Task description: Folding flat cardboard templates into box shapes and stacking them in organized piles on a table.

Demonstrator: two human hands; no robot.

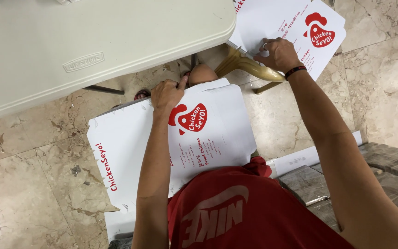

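Observation:
A flat white cardboard box blank point(130, 147) with a red hen drawing and red print lies across my lap. My left hand point(166, 94) presses on its far edge, fingers curled over the rim, near my bare knee point(202, 74). My right hand point(279, 53), with a ring and a dark wristband, rests on a stack of the same white blanks point(272, 23) on a tan plastic chair point(249, 67) to the right, fingers pinching the top sheet's edge.
A pale folding table point(93, 41) fills the upper left. The floor is beige marble tile point(33, 184). Wrapped bundles of flat material point(383, 166) lie at the lower right, with more white sheets point(300, 159) beside them.

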